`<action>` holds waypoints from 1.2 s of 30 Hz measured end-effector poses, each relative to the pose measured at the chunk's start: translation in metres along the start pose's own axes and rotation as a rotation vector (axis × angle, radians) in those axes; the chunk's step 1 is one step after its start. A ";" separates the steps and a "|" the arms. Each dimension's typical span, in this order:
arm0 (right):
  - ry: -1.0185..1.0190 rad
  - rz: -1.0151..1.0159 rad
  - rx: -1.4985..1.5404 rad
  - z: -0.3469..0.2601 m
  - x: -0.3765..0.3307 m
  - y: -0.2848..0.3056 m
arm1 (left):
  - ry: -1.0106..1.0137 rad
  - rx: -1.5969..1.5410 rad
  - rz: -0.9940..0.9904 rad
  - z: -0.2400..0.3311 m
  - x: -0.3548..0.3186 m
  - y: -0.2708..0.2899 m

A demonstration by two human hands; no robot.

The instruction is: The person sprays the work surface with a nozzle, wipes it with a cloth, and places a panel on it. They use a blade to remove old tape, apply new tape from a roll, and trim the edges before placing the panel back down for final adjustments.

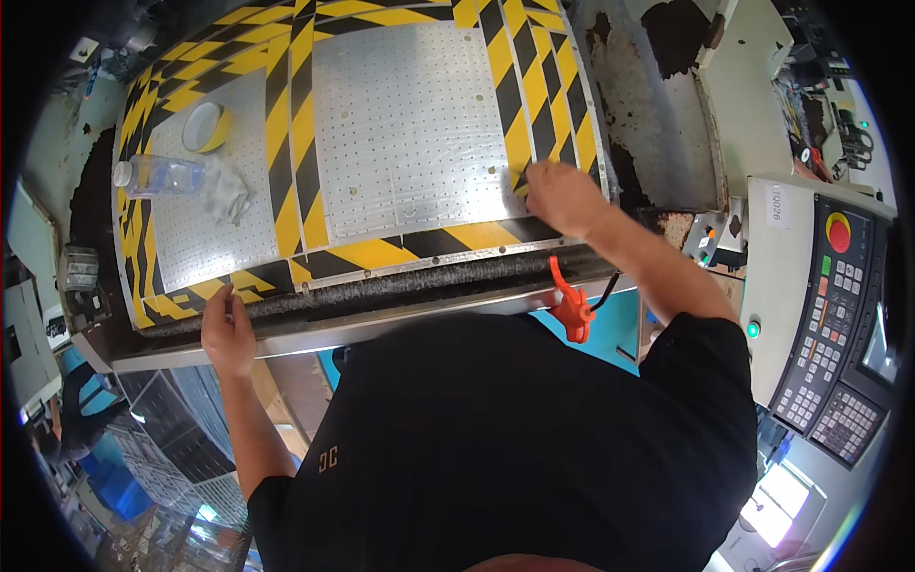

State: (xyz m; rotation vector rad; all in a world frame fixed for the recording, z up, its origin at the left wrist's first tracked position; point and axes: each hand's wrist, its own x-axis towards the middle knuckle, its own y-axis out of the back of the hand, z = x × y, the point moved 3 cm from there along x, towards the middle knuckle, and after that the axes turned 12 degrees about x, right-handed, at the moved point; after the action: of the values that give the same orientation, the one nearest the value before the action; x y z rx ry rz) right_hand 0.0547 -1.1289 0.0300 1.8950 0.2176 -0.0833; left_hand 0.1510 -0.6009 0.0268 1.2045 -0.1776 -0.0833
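Observation:
A perforated metal plate lies in front of me, edged and crossed by yellow-and-black striped tape. My right hand is closed at the plate's near right corner, its fingertips pinched down at the tape. A small dark and yellow bit shows at those fingertips, too hidden to name. My left hand rests at the near left edge, fingers loosely stretched onto the tape there, with nothing visible in it. On the plate's left part are a clear plastic bottle lying down, a crumpled whitish cloth and a yellow tape roll.
A metal rail runs along the near edge. An orange-red spray or air gun hangs just in front of my body. At the right stands a control panel with a red stop button. Worn machine housing borders the plate.

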 end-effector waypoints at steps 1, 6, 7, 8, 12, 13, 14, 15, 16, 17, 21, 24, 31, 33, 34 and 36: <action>0.004 0.034 -0.001 0.005 0.004 0.006 | 0.002 0.003 -0.011 0.004 -0.001 0.001; -0.140 -0.025 0.195 0.016 0.033 0.049 | -0.182 -0.113 -0.220 0.077 0.022 -0.019; -0.241 0.008 0.299 0.018 0.038 0.057 | -0.369 -0.120 -0.261 0.101 0.028 -0.029; -0.242 0.043 0.337 0.020 0.041 0.054 | -0.408 -0.157 -0.309 0.125 0.035 -0.035; -0.160 -0.004 0.755 -0.011 0.051 0.021 | -0.592 -0.232 -0.367 0.192 0.044 -0.058; -0.166 0.003 0.760 -0.003 0.048 0.013 | -0.679 -0.228 -0.422 0.207 0.045 -0.057; -0.165 0.130 0.606 0.009 0.044 0.009 | -0.761 -0.222 -0.473 0.216 0.044 -0.057; -0.163 0.253 0.449 0.019 0.039 0.009 | -0.763 -0.218 -0.474 0.217 0.044 -0.057; -0.271 0.081 0.253 0.022 0.033 0.009 | -0.758 -0.230 -0.490 0.216 0.042 -0.059; -0.271 0.083 0.253 0.022 0.023 0.006 | -0.758 -0.244 -0.506 0.215 0.042 -0.061; -0.214 0.050 0.287 0.010 0.004 -0.003 | -0.771 -0.224 -0.530 0.212 0.042 -0.069; -0.385 -0.016 0.490 0.004 0.010 0.004 | -0.777 -0.230 -0.531 0.213 0.043 -0.070; -0.367 -0.119 0.443 0.005 0.019 0.017 | -0.714 -0.253 -0.549 0.195 0.039 -0.065; -0.370 -0.166 0.310 0.002 0.025 0.031 | -0.694 -0.252 -0.530 0.187 0.038 -0.062; -0.259 -0.146 0.180 -0.002 0.029 0.043 | -0.680 -0.246 -0.522 0.184 0.039 -0.060; -0.117 -0.037 0.090 -0.004 0.037 0.080 | -0.662 -0.244 -0.510 0.178 0.039 -0.056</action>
State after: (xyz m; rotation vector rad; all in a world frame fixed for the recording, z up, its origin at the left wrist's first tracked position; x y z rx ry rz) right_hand 0.1064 -1.1459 0.0998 1.9685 0.1722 -0.2317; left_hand 0.1585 -0.7908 0.0401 0.9190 -0.4204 -0.9291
